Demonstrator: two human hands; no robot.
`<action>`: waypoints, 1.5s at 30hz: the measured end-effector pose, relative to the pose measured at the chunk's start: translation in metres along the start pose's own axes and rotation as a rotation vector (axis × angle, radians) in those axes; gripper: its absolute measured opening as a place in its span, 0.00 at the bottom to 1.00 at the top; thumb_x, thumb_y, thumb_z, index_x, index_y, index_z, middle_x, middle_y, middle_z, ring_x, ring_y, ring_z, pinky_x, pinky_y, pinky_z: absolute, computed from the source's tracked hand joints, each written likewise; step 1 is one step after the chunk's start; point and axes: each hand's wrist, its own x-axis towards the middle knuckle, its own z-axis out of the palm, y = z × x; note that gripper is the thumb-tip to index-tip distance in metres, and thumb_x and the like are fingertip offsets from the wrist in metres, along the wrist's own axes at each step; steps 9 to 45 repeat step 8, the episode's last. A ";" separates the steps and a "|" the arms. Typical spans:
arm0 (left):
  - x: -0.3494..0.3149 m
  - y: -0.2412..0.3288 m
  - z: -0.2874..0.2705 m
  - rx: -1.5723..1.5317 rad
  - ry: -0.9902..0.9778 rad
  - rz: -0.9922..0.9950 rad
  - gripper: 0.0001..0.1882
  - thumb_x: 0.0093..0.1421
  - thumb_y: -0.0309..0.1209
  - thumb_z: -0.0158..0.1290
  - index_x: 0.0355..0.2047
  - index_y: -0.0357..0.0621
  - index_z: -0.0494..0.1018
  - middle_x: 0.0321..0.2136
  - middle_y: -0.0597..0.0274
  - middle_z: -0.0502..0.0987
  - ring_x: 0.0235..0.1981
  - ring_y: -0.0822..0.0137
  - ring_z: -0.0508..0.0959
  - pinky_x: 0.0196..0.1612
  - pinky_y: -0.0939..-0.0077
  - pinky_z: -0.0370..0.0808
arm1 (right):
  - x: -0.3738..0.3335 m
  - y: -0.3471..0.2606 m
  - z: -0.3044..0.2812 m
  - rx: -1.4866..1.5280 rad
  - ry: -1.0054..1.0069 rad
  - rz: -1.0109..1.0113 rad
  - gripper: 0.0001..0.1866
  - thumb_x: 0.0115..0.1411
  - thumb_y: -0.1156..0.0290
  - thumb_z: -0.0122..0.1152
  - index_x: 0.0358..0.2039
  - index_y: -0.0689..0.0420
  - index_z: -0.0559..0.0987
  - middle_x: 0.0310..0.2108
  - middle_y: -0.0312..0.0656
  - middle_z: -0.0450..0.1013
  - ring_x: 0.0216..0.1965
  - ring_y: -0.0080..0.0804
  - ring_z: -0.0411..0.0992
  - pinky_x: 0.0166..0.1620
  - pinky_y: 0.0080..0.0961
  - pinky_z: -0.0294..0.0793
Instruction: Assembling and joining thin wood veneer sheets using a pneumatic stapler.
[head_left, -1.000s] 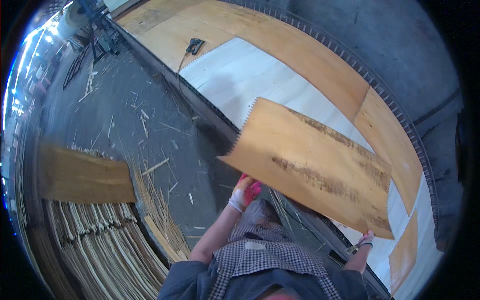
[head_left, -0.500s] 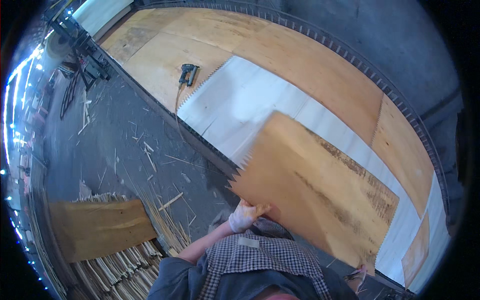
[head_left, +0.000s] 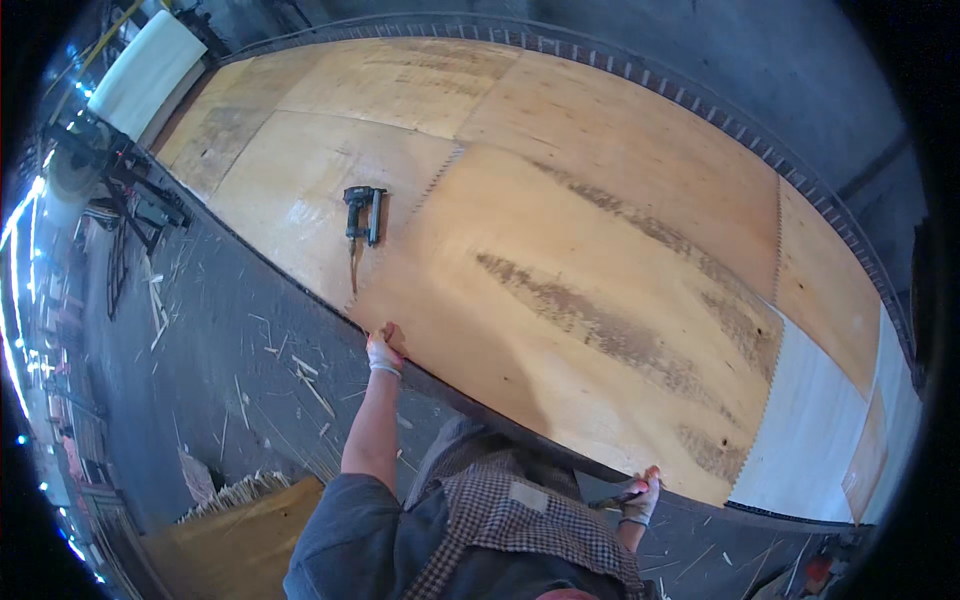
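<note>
A large tan veneer sheet (head_left: 600, 250) with dark brown streaks and zigzag-cut ends lies over the long table in front of me. At its near left corner my left hand (head_left: 385, 348), in a pale glove or wrap, is closed on the edge. Farther right along the near edge is my right hand (head_left: 643, 495), closed around a slim dark tool (head_left: 612, 499) whose kind I cannot make out; its fingers reach the sheet's edge. A black staple gun (head_left: 360, 214) with a hose rests just left of the sheet, on the neighbouring tan veneer (head_left: 300, 190).
White veneer (head_left: 805, 420) shows right of the sheet. A slatted rail (head_left: 640, 75) curves along the table's far side. Wood splinters (head_left: 312, 385) litter the floor at left, near a veneer stack (head_left: 235, 525). A machine stand (head_left: 140, 190) stands at the far left.
The tan sheet has moved left and away from me, down over the white veneer beside the staple gun. My left hand has gone forward and left with its corner; my right hand has moved forward.
</note>
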 end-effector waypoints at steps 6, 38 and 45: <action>0.081 -0.016 -0.061 0.320 0.267 -0.093 0.21 0.48 0.24 0.57 0.43 0.49 0.66 0.33 0.62 0.74 0.33 0.58 0.77 0.31 0.52 0.76 | 0.045 0.038 0.001 0.077 -0.001 0.169 0.05 0.58 0.63 0.53 0.33 0.47 0.71 0.22 0.27 0.66 0.13 0.13 0.59 0.13 0.11 0.63; 0.092 -0.018 -0.059 0.280 0.251 -0.073 0.24 0.49 0.25 0.57 0.47 0.50 0.65 0.36 0.61 0.74 0.36 0.56 0.77 0.32 0.52 0.77 | 0.047 0.040 0.016 0.040 0.103 0.151 0.06 0.58 0.63 0.52 0.35 0.49 0.71 0.26 0.28 0.68 0.13 0.13 0.60 0.13 0.11 0.65; 0.092 -0.018 -0.059 0.280 0.251 -0.073 0.24 0.49 0.25 0.57 0.47 0.50 0.65 0.36 0.61 0.74 0.36 0.56 0.77 0.32 0.52 0.77 | 0.047 0.040 0.016 0.040 0.103 0.151 0.06 0.58 0.63 0.52 0.35 0.49 0.71 0.26 0.28 0.68 0.13 0.13 0.60 0.13 0.11 0.65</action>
